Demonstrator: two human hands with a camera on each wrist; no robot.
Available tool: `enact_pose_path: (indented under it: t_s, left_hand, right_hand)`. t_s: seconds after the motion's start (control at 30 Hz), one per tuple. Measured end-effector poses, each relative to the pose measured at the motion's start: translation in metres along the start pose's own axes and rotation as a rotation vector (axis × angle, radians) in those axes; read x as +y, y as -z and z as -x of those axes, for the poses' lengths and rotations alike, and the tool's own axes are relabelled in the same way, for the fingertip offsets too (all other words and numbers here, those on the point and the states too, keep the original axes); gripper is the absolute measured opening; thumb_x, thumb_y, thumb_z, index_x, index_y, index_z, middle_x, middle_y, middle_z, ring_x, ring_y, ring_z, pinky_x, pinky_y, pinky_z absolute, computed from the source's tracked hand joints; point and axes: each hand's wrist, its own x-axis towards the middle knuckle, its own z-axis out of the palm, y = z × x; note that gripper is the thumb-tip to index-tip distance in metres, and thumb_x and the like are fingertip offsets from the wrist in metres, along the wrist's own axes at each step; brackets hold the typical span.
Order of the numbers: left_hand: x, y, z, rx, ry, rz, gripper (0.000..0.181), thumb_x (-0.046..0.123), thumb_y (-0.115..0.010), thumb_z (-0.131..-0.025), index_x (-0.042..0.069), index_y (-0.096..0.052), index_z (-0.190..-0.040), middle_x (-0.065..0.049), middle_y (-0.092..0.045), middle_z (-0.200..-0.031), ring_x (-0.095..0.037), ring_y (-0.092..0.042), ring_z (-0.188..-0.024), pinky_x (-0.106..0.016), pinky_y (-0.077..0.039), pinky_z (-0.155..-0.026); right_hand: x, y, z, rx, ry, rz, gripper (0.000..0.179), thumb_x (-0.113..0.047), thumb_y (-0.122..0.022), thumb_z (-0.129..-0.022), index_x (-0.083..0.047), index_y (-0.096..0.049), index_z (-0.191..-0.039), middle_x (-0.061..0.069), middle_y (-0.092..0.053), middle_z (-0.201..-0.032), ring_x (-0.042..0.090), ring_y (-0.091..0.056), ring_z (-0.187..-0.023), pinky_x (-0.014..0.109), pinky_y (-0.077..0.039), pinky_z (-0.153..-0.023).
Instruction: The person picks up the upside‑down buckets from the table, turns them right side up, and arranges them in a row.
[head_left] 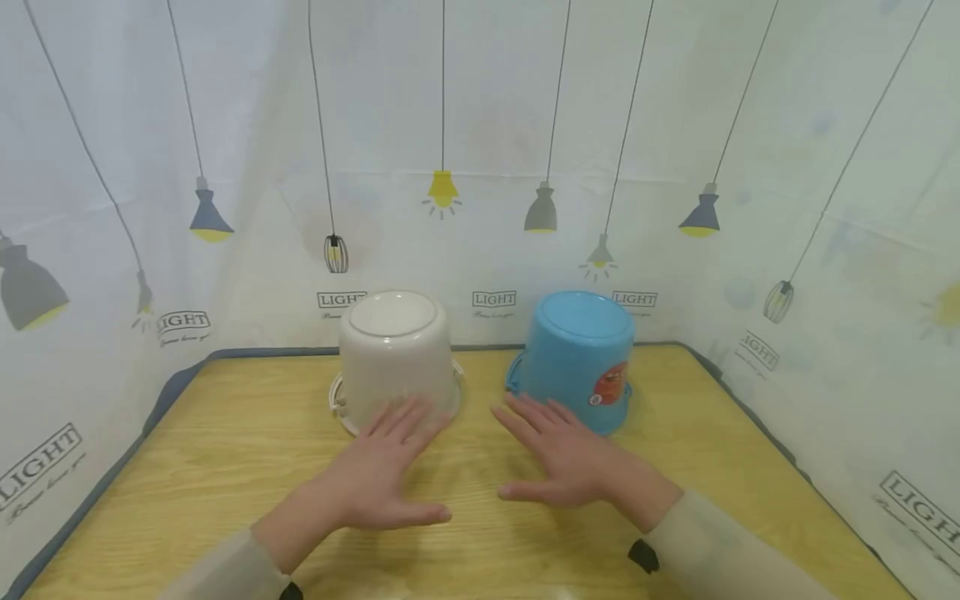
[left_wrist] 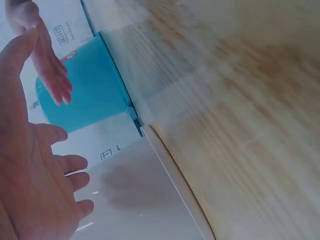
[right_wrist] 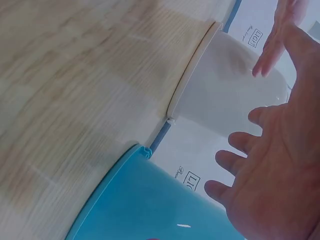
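Note:
Two plastic buckets stand upside down side by side on the wooden table, a white bucket [head_left: 393, 358] on the left and a blue bucket [head_left: 573, 350] with a round red sticker on the right. My left hand [head_left: 378, 483] is held out before the white bucket, palm down, fingers straight and thumb spread inward. In front of the blue bucket my right hand [head_left: 570, 458] mirrors it, its fingertips overlapping the bucket's lower edge in the head view. Neither hand holds anything. In the left wrist view the white bucket [left_wrist: 145, 190] shows beyond the left fingers.
The wooden table [head_left: 247, 433] has a dark blue edge along its back and sides. Behind it hangs a pale cloth backdrop [head_left: 390, 108] printed with hanging lamps and the word LIGHT. A bucket handle [head_left: 513, 372] rests low at the blue bucket's left side.

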Motion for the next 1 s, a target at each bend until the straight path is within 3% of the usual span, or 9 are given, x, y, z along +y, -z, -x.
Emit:
enact_pose_path:
  t_s: [0.2, 0.37, 0.63, 1.0]
  left_hand:
    - [-0.010, 0.009, 0.019, 0.078, 0.044, 0.000, 0.111, 0.083, -0.070, -0.088, 0.019, -0.038, -0.172, -0.017, -0.046, -0.170, -0.042, -0.042, -0.158, -0.068, -0.035, -0.130]
    - [-0.024, 0.017, 0.038, 0.121, 0.095, -0.028, 0.109, 0.084, -0.071, -0.088, 0.017, -0.042, -0.169, -0.015, -0.052, -0.164, -0.044, -0.049, -0.151, -0.071, -0.041, -0.124]
    - [-0.056, 0.018, 0.053, 0.069, 0.206, -0.044, 0.116, 0.086, -0.068, -0.088, 0.006, -0.041, -0.167, -0.025, -0.052, -0.162, -0.050, -0.052, -0.148, -0.076, -0.040, -0.121]
    - [-0.100, 0.008, 0.038, -0.059, 0.359, -0.004, 0.123, 0.086, -0.066, -0.089, -0.003, -0.035, -0.167, -0.044, -0.041, -0.163, -0.064, -0.041, -0.152, -0.082, -0.032, -0.123]
  right_hand:
    - [0.000, -0.002, -0.013, -0.012, -0.007, -0.022, 0.100, -0.072, -0.062, -0.102, -0.020, -0.022, -0.177, 0.014, -0.021, -0.184, 0.038, -0.025, -0.169, 0.064, -0.027, -0.136]
    - [0.000, -0.006, -0.029, -0.037, -0.040, -0.032, 0.100, -0.071, -0.063, -0.102, -0.020, -0.021, -0.177, 0.014, -0.022, -0.184, 0.038, -0.026, -0.169, 0.063, -0.027, -0.136]
    - [0.004, -0.009, -0.064, -0.117, -0.164, -0.068, 0.102, -0.076, -0.060, -0.101, -0.021, -0.020, -0.178, 0.011, -0.021, -0.185, 0.039, -0.028, -0.168, 0.059, -0.027, -0.137]
    - [0.020, -0.017, -0.104, -0.163, -0.236, -0.128, 0.107, -0.076, -0.064, -0.099, -0.023, -0.016, -0.178, 0.014, -0.019, -0.185, 0.041, -0.026, -0.169, 0.061, -0.028, -0.137]
